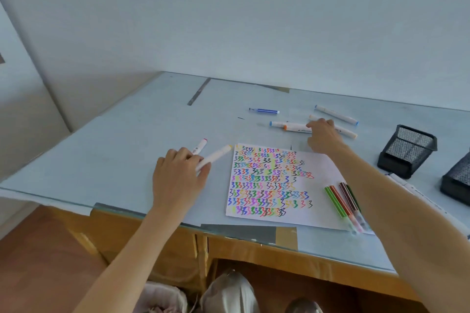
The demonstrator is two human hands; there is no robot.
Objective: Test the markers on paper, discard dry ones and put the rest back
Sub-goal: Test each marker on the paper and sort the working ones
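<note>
Left hand (179, 175) palm-down, fingers curled round white markers (213, 157). Right hand (324, 138) reached forward, fingertips (311, 124) down on more white markers (292, 126).

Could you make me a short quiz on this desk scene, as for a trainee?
1. True or false: the paper is blank.
2. Which hand holds white markers: (a) left hand, (b) right hand?
3. Fill in: the mesh holder stands at the ___ of the paper.

Key: 1 false, it is covered in coloured squiggles. 2 a. 3 right.
</note>
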